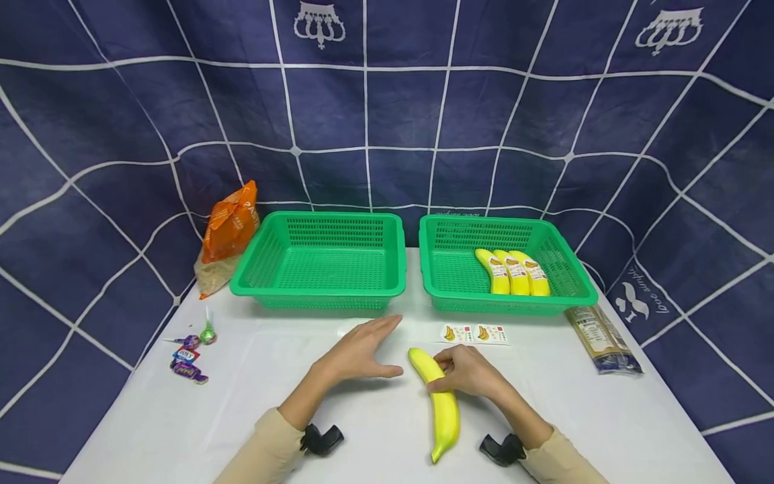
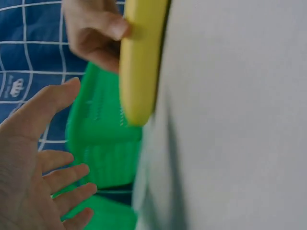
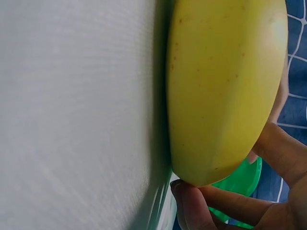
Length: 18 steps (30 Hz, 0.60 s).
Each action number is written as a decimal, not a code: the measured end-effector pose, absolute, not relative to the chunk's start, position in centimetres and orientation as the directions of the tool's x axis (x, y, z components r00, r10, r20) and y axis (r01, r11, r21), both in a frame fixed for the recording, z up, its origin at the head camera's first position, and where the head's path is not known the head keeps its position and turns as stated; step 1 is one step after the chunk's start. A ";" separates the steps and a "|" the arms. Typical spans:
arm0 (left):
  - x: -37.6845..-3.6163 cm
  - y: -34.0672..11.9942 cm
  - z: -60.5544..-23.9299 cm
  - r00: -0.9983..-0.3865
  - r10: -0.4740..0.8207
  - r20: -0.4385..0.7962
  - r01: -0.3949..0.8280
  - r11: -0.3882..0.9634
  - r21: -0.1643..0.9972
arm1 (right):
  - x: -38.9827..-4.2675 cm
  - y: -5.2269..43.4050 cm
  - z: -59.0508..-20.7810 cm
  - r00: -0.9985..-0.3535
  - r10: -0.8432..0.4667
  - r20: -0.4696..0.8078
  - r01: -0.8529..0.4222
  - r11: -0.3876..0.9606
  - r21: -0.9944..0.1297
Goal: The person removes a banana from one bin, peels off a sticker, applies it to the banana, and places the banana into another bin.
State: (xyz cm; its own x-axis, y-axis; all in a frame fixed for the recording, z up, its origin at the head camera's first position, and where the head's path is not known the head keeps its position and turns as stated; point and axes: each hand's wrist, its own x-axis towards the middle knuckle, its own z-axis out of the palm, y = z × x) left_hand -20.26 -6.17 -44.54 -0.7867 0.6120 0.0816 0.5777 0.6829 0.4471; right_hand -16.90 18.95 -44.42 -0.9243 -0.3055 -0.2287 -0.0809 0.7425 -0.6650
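A yellow banana (image 1: 439, 400) lies on the white table (image 1: 363, 437) in the head view. My right hand (image 1: 468, 373) grips its upper part, fingers and thumb curled round it. The banana (image 3: 220, 86) fills the right wrist view, with a fingertip (image 3: 189, 201) under its end. My left hand (image 1: 363, 349) rests flat and open on the table just left of the banana, fingers spread; the left wrist view shows this left hand (image 2: 33, 158) beside the banana (image 2: 139, 57). A strip of banana stickers (image 1: 474, 333) lies just beyond the right hand.
Two green baskets stand at the back: the left one (image 1: 320, 259) holds nothing, the right one (image 1: 556, 269) holds three stickered bananas (image 1: 512, 271). An orange bag (image 1: 230, 232) leans at the far left, candies (image 1: 190, 356) lie at the left edge, a packet (image 1: 601, 339) at the right.
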 end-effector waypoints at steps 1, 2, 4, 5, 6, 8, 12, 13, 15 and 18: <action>-20.4 -5.9 -44.9 -0.783 0.619 0.059 0.572 0.679 0.459 | -16.9 18.9 -44.4 -0.923 -0.307 -0.230 -0.081 0.742 -0.665; -20.5 -5.7 -45.3 -0.781 0.623 0.036 0.563 0.679 0.470 | -16.8 18.9 -44.5 -0.922 -0.310 -0.231 -0.082 0.741 -0.666; -20.8 -5.4 -45.9 -0.778 0.628 0.005 0.556 0.685 0.471 | -16.8 18.9 -44.4 -0.920 -0.314 -0.233 -0.083 0.741 -0.667; -20.9 -5.3 -46.2 -0.777 0.630 -0.007 0.555 0.689 0.466 | -16.8 18.9 -44.5 -0.920 -0.312 -0.237 -0.080 0.741 -0.666; -21.1 -5.3 -46.5 -0.775 0.631 -0.015 0.555 0.693 0.461 | -16.8 18.9 -44.5 -0.920 -0.311 -0.237 -0.079 0.742 -0.666; -21.3 -5.2 -47.0 -0.769 0.639 -0.023 0.559 0.689 0.461 | -16.8 18.9 -44.4 -0.921 -0.309 -0.238 -0.078 0.744 -0.664; -21.7 -5.1 -47.9 -0.761 0.647 -0.041 0.563 0.691 0.453 | -16.8 18.9 -44.4 -0.923 -0.296 -0.246 -0.065 0.749 -0.659; -21.7 -5.1 -48.1 -0.760 0.648 -0.042 0.565 0.692 0.449 | -16.8 18.9 -44.3 -0.922 -0.295 -0.249 -0.062 0.750 -0.658; -21.7 -5.1 -48.5 -0.762 0.645 -0.049 0.566 0.701 0.434 | -16.8 18.9 -44.3 -0.922 -0.290 -0.255 -0.056 0.753 -0.656; -21.8 -5.0 -48.9 -0.763 0.644 -0.054 0.571 0.711 0.410 | -16.9 18.8 -44.3 -0.922 -0.284 -0.264 -0.044 0.754 -0.655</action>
